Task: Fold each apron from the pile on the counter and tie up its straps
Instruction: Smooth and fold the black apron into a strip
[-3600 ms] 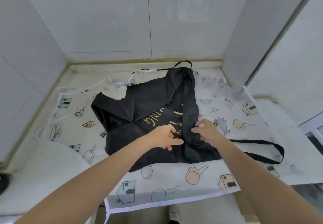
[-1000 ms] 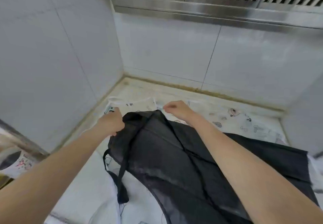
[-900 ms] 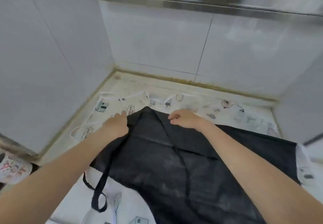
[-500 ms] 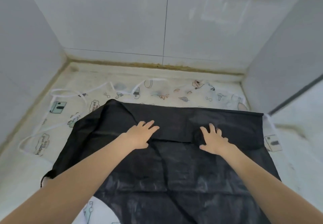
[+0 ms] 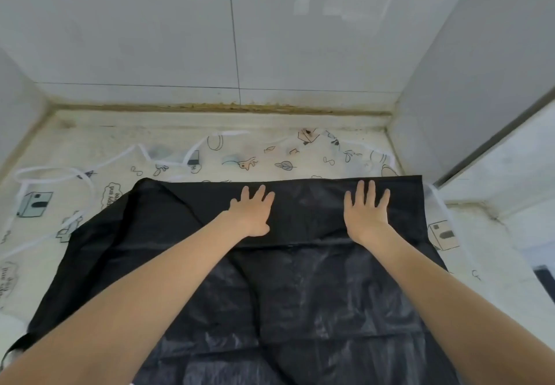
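Black apron (image 5: 168,234) now lies spread across the bench (image 5: 90,132), over a white printed apron (image 5: 255,156) whose pale straps (image 5: 60,174) trail toward 10 o'clock. Half a second ago both palms sat nearer the middle; since then the left hand (image 5: 250,215) and right hand (image 5: 365,213) have slid outward toward 12 o'clock, fingers straight, pressing flat and gripping nothing. The far edge looks smoothed, so the first fold seems ready to start; strap tying is not yet begun.
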Motion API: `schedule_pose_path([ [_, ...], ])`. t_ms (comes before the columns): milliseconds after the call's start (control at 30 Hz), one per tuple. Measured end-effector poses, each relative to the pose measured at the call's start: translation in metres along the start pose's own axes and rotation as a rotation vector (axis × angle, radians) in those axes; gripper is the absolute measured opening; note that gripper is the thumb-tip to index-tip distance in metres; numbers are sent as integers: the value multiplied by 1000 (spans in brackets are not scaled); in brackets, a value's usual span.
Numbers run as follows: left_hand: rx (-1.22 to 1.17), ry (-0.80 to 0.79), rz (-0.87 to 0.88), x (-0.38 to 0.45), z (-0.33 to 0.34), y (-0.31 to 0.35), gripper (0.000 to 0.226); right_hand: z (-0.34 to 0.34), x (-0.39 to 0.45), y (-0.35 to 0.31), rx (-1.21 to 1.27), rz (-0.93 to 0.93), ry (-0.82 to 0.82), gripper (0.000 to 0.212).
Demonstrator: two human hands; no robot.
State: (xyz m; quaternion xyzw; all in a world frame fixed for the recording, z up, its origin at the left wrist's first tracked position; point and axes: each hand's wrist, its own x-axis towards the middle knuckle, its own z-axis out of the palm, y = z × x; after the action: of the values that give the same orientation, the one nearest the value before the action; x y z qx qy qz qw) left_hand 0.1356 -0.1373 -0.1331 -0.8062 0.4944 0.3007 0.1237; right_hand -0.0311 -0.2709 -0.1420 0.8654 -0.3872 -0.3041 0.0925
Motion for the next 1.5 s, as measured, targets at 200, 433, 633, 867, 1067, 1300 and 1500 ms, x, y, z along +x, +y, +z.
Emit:
schedule_pose_path([
  [200, -69, -90, -95, 29, 19, 18, 90, -2, 8, 18, 59, -197, -109, 86],
  [433, -68, -50, -119, 32, 28, 21, 95, -24, 34, 48, 679, -121, -80, 73],
  [633, -28, -48, -121, 27, 26, 0, 95, -32, 53, 43, 380, -135, -33, 16],
  [867, -69, -33, -88, 9, 17, -52, 82, -83, 57, 5, 331, -304, -319, 19],
  [1067, -106, -104, -60, 14, 26, -31, 93, -84, 50, -7, 337, -44, 392, 46],
  [1300, -42, -53, -91, 17, 37, -25, 94, 4, 19, -106, 362, -502, 266, 55],
  [1500, -27, -49, -76, 22, 38, -27, 92, 35, 68, -15, 476, -25, 151, 55],
])
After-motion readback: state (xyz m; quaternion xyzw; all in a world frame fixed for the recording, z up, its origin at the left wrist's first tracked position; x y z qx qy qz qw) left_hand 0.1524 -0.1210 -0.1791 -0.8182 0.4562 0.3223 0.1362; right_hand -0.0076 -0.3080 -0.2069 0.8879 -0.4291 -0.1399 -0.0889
